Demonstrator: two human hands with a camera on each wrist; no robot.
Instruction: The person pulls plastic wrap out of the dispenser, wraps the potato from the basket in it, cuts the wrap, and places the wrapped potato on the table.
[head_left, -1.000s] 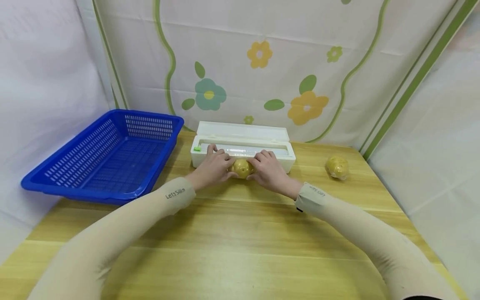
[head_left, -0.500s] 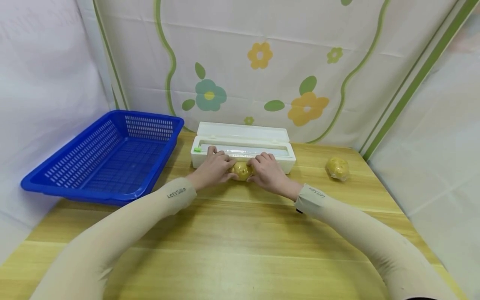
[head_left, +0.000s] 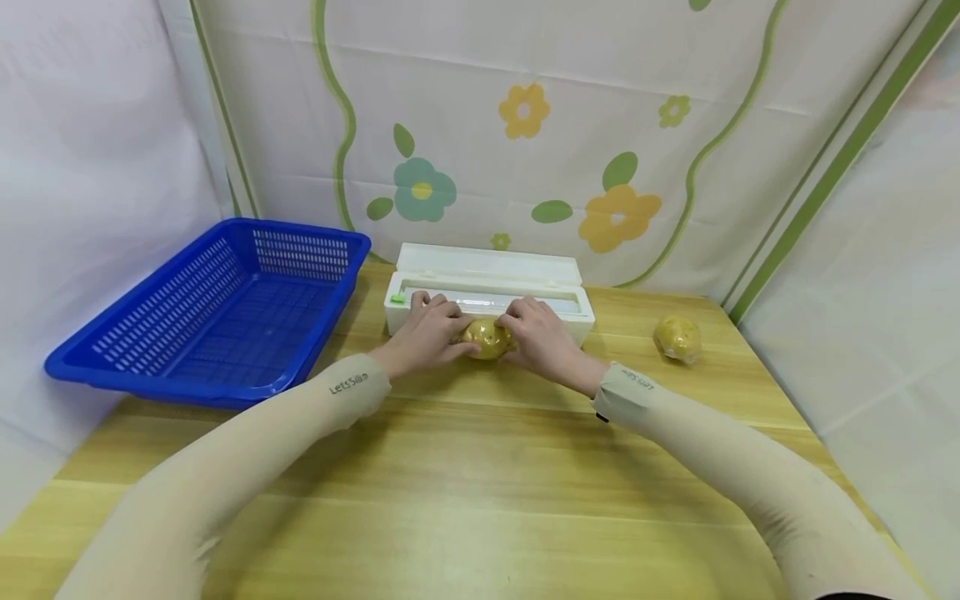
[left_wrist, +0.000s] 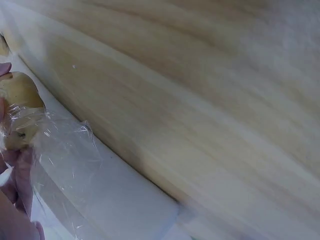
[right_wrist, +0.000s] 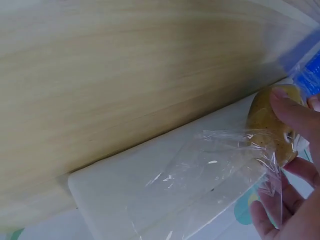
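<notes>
Between both hands, at the front of the white cling film box (head_left: 491, 287), is a yellow potato (head_left: 489, 339). My left hand (head_left: 426, 333) grips its left end, thumb below and fingers above. The right hand (head_left: 546, 343) holds the other end in the same way. Clear cling film (left_wrist: 65, 150) covers part of the potato in the left wrist view and hangs loose beside it. In the right wrist view the thumb lies on the potato (right_wrist: 270, 120), and a wide sheet of film (right_wrist: 210, 175) spreads over the box's white side.
A second potato (head_left: 677, 338), wrapped in film, lies on the wooden table (head_left: 480, 492) at the right. A blue plastic basket (head_left: 225, 317) stands at the left. Behind the box hangs a flowered curtain (head_left: 480, 125). The box lid (head_left: 487, 260) stands raised.
The potato has turned in the hands and shows more of its length now. Both hands keep hold and have shifted only slightly. The second potato and the basket stay in place.
</notes>
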